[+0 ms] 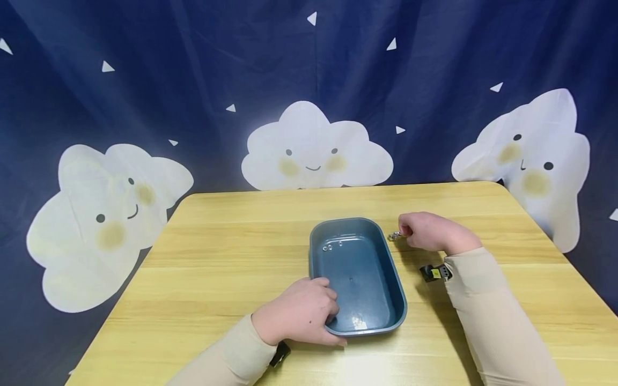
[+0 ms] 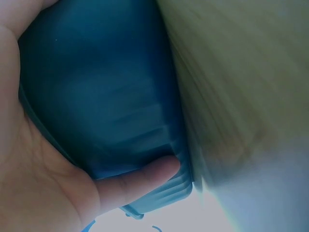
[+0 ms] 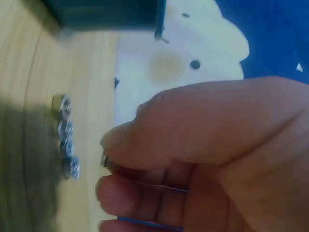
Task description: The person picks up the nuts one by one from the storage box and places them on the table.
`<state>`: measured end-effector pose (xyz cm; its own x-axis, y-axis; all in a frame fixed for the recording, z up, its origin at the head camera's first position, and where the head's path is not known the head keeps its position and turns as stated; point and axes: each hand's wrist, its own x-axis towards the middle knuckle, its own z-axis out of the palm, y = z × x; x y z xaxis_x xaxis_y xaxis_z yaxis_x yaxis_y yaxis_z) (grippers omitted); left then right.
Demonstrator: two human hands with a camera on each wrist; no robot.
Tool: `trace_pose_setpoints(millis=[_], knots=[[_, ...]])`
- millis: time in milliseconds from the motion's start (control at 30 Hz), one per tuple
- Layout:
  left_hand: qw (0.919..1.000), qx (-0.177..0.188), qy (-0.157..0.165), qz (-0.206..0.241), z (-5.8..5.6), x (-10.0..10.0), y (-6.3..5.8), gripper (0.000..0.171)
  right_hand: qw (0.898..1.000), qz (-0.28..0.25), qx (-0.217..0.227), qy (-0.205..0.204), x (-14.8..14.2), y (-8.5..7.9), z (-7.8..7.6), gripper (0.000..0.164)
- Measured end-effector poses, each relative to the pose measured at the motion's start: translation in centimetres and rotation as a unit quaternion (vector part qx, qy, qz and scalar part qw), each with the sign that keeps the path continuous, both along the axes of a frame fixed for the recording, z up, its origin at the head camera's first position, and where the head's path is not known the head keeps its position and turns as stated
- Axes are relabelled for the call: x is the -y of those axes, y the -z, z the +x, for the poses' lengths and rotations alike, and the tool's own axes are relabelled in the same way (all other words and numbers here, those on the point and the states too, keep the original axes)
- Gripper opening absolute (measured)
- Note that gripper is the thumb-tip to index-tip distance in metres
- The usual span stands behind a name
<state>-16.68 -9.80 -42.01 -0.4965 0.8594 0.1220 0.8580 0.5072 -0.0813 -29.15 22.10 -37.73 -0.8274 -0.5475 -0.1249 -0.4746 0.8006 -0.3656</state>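
Observation:
A dark blue-green plastic bin (image 1: 357, 284) sits on the table. At its near left corner my left hand (image 1: 304, 311) grips the wall, fingers curled over the rim and thumb along the outside (image 2: 140, 183). Three small metal nuts (image 1: 330, 247) lie on the bin's floor toward the far left. To the right of the bin, my right hand (image 1: 425, 230) pinches a small metal nut (image 3: 104, 160) between thumb and forefinger, mostly hidden by the fingertips. Beside those fingertips, several shiny nuts (image 3: 66, 137) stand in a short row on the wood.
The light wood table (image 1: 232, 241) reaches back to a dark blue curtain (image 1: 207, 69) printed with white clouds. Black wrist cameras are strapped at both sleeves; the right one (image 1: 432, 273) hangs low over the table.

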Motion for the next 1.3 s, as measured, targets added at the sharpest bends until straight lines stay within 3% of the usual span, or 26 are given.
trace_pose_setpoints(millis=[167,400,633,933,1133,1300], knots=[[1.0,-0.002,0.006,0.003,-0.1,-0.1,0.1,0.055,1.0,-0.001,0.004,0.017,-1.5,1.3,-0.6,0.02],[0.9998,-0.007,0.009,0.014,-0.1,0.0,0.3,0.055,0.998,-0.012,0.048,0.032,-2.1,2.4,-0.8,0.019],[0.9998,-0.002,0.004,0.017,-0.1,0.0,0.3,0.056,1.0,-0.007,0.001,0.001,0.2,3.1,-1.2,0.019],[0.9998,-0.001,0.004,0.02,-0.1,0.0,0.3,0.056,1.0,0.015,-0.01,-0.009,1.6,3.7,-1.2,0.02],[0.9998,0.002,0.003,0.02,-0.2,0.0,0.3,0.057,1.0,-0.003,-0.023,-0.014,1.4,3.8,-1.3,0.02],[0.9998,0.003,0.002,0.018,-0.2,0.0,0.3,0.057,0.998,-0.039,-0.054,-0.008,1.2,2.6,-1.1,0.018]])
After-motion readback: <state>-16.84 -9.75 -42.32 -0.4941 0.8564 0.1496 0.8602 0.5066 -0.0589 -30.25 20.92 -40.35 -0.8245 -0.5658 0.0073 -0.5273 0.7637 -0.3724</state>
